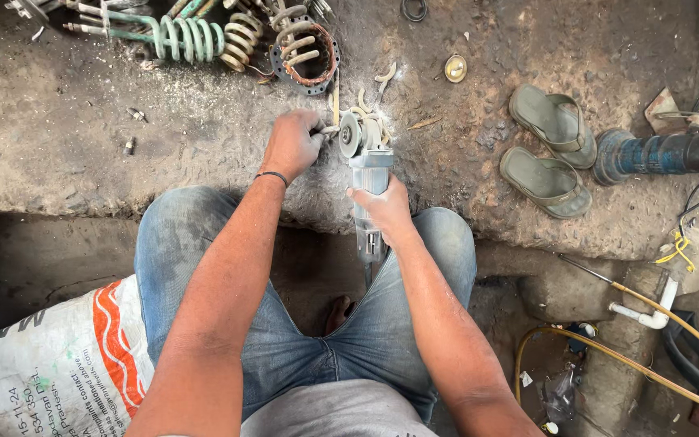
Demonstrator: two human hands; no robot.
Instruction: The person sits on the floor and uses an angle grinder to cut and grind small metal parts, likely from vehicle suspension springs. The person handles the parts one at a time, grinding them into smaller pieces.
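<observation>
Grey cloth of the person's shirt (341, 413) fills the bottom edge, and above it faded blue jeans (204, 243) cover both bent knees. Beside the left knee lies a white woven sack with orange stripes (50, 364).

Both forearms reach forward over a rough, dusty concrete floor (66, 146). Its raised slab ends in a step just under the knees.

Gripping the body of a grey handheld angle grinder (368, 182), the right hand (382, 209) has its fingers wrapped around the housing. The tool's round disc (350, 134) sits at the far end, just beyond that hand and right beside the left hand. A black cord runs from the grinder's near end down between the knees.

Curled shut, the left hand (293, 144) pinches a small pale metal piece (329, 129) against the floor, touching or almost touching the disc; its exact shape cannot be told. A thin dark band circles that wrist. Pale curved offcuts (383, 77) and light dust lie just past the disc.

Farther beyond the left hand rest green and tan coil springs (196, 36) and a round rusty flange with bolt holes (305, 53). Off to the right of the right hand lie two olive-green rubber sandals (548, 150), then a blue ribbed cylinder (649, 154). Yellow hoses (665, 311) run near the right elbow.
</observation>
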